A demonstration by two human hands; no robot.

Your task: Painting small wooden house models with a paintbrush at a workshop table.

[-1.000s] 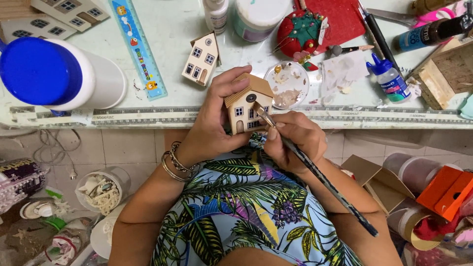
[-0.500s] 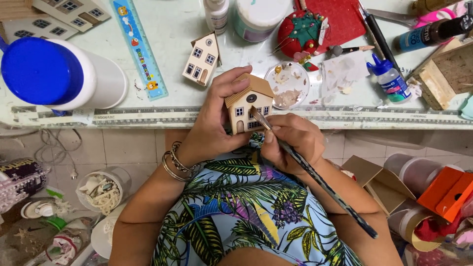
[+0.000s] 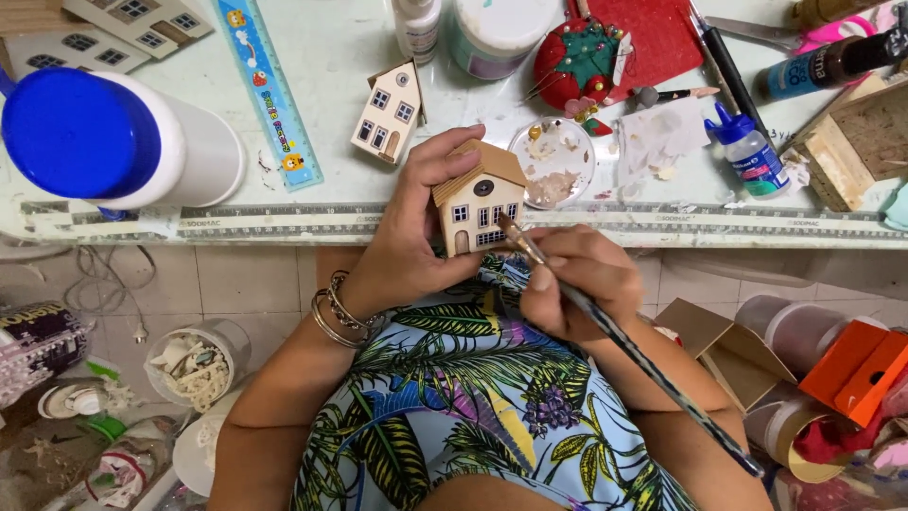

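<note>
My left hand [image 3: 412, 227] grips a small cream miniature house [image 3: 476, 199] with a tan roof, holding it just in front of the table edge. My right hand [image 3: 577, 280] holds a long thin paintbrush [image 3: 624, 345], its tip touching the lower right corner of the house front. The brush handle runs down to the right over my arm. A second small house [image 3: 388, 112] lies flat on the table just above my left hand. A clear round dish [image 3: 552, 163] with paint smears sits right behind the held house.
A big white jar with a blue lid [image 3: 104, 137] lies at the left. A blue ruler [image 3: 268, 87], a red pincushion [image 3: 577, 59], a glue bottle [image 3: 750, 153], pens and a wooden box [image 3: 856, 142] crowd the table [image 3: 331, 194]. Tubs and boxes stand on the floor.
The brush tip has shifted slightly along the house front, from near the roof edge down toward the lower right corner. My left hand keeps the house in the same place.
</note>
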